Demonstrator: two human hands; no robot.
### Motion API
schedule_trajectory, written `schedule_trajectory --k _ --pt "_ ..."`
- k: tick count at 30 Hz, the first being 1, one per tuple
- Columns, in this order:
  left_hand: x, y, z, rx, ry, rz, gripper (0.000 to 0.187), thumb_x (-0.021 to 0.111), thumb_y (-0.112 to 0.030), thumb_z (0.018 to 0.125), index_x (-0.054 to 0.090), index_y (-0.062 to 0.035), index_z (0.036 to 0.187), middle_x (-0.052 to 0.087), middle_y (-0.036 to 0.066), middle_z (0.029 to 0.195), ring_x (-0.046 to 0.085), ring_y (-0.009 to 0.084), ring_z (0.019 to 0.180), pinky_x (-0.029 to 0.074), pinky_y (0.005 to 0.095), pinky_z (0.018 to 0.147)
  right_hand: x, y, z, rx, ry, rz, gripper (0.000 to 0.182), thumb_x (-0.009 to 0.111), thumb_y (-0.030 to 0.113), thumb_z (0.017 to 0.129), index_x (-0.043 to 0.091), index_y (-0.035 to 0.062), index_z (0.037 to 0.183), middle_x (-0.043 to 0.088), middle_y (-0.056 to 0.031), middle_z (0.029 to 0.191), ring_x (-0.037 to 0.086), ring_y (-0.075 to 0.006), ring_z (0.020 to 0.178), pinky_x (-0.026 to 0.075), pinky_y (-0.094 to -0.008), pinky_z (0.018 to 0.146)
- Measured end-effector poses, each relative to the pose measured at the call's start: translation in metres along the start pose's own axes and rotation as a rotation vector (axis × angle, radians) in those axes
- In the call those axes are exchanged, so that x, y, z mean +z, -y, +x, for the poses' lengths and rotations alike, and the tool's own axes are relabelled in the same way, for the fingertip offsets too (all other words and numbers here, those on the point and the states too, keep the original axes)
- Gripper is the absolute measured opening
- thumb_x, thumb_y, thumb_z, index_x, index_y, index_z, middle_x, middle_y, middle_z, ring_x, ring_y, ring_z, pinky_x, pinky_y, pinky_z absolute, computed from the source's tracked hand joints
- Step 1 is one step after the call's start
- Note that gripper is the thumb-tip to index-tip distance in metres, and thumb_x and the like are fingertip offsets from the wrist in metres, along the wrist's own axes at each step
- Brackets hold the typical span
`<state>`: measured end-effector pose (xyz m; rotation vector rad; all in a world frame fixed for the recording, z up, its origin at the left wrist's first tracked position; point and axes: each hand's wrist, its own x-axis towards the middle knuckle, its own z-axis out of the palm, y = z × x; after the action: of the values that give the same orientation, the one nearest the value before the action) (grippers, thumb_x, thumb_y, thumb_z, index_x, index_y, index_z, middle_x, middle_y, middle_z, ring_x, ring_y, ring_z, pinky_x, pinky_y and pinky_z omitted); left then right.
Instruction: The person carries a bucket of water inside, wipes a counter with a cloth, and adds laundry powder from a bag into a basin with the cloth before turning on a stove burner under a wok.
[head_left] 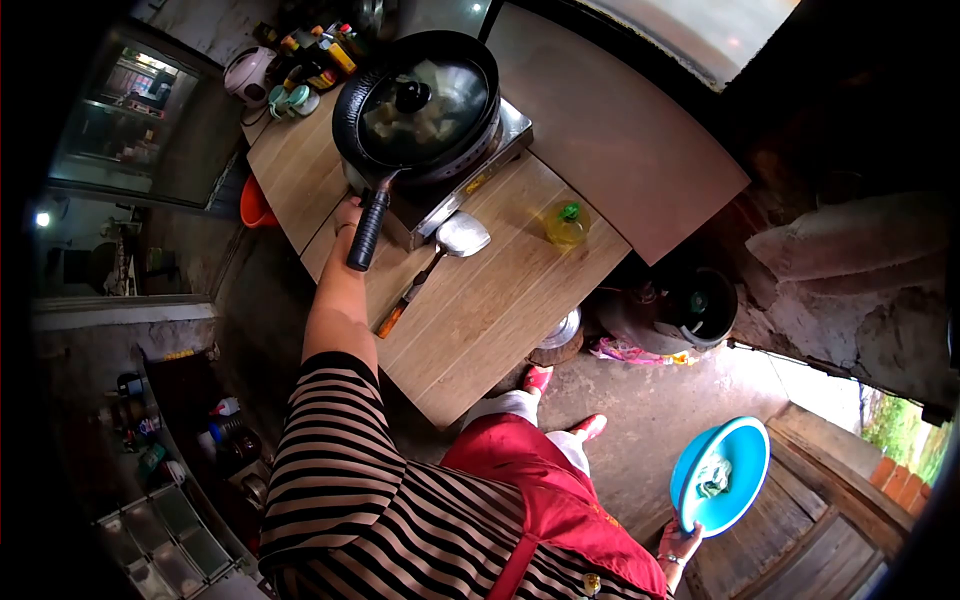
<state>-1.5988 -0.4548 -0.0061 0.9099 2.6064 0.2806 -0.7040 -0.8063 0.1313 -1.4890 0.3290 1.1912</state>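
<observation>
My left hand [348, 213] reaches to the near side of the gas stove [430, 215], partly behind the black handle of a wok [372, 235]; its fingers are mostly hidden. On the stove sits the wok under a glass lid [440, 118] with a black knob, and pale food shows through the glass. A metal spatula [462, 236] with a wooden-ended handle lies beside the stove. Low on the right, my right hand [682, 540] grips the rim of a blue basin [690, 470], held tilted. A crumpled whitish-green thing [713, 475] lies inside it.
A bottle of yellow liquid with a green cap [568, 222] stands on the wooden table [470, 340]. Seasoning bottles [320, 60], lidded jars [292, 100] and a rice cooker [248, 75] crowd the back. A dark bucket [705, 305] stands on the floor beyond the table's right edge.
</observation>
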Motion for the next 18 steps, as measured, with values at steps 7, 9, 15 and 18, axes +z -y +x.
schedule_trajectory --k 7,9,15,18 --pt "-0.012 -0.020 -0.028 0.011 -0.047 -0.141 0.025 0.058 -0.025 0.074 0.064 -0.0020 0.083 0.062 0.014 0.078 0.057 0.0261 0.074 0.044 0.0345 0.067 0.017 0.000 -0.010 0.027 -0.027 -0.041 0.036 0.062 0.023 0.069 0.050 0.0090 0.100 0.062 -0.0035 0.086 0.059 -0.0155 0.067 0.046 -0.0230 0.049" --pt "-0.003 -0.009 -0.018 0.006 -0.064 -0.253 0.028 0.052 -0.026 0.080 0.065 -0.0018 0.077 0.061 0.012 0.071 0.055 0.0240 0.067 0.043 0.0345 0.064 0.007 0.002 -0.002 0.034 -0.040 -0.005 0.046 0.061 0.022 0.069 0.046 0.0048 0.109 0.061 -0.0102 0.092 0.059 -0.0199 0.069 0.048 -0.0235 0.052" --pt "0.019 0.022 0.017 0.023 -0.074 -0.281 0.025 0.060 -0.024 0.073 0.065 -0.0011 0.080 0.062 0.009 0.072 0.056 0.0215 0.066 0.044 0.0321 0.063 0.002 -0.002 0.002 0.025 -0.024 0.017 0.050 0.061 0.021 0.069 0.045 0.0026 0.113 0.061 -0.0131 0.094 0.059 -0.0214 0.070 0.048 -0.0236 0.053" --pt "-0.005 -0.009 -0.015 -0.028 -0.043 -0.252 0.034 0.073 -0.025 0.058 0.063 -0.0020 0.080 0.064 0.012 0.076 0.060 0.0244 0.070 0.046 0.0328 0.065 0.012 -0.001 -0.004 0.044 -0.069 0.000 0.043 0.062 0.021 0.069 0.048 0.0057 0.106 0.061 -0.0073 0.090 0.059 -0.0181 0.069 0.047 -0.0227 0.050"
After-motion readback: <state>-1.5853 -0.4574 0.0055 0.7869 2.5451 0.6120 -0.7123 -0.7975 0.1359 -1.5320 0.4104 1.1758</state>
